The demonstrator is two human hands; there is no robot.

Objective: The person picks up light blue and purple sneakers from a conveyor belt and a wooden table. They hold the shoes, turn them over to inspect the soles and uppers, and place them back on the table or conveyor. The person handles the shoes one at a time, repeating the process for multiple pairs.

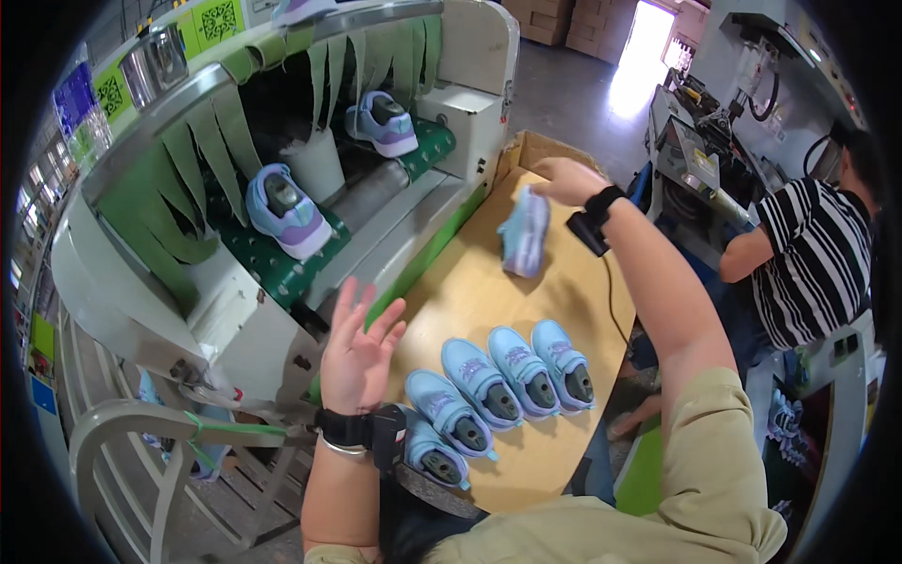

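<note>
Over the far part of the wooden table, my right hand is closed on a light blue and lavender shoe, which hangs tilted and looks slightly blurred. My left hand is raised at the table's left side, fingers spread and nothing in it. Close by lies a slanted row of several light blue shoes, their dark inserts showing at the openings. At the left, a machine carries one shoe on its nearer green studded belt and another shoe on its farther belt.
Green fabric strips hang over the machine's opening, with a white cylindrical part between the belts. A curved metal rail stands at lower left. At right, a person in a striped shirt works at another bench.
</note>
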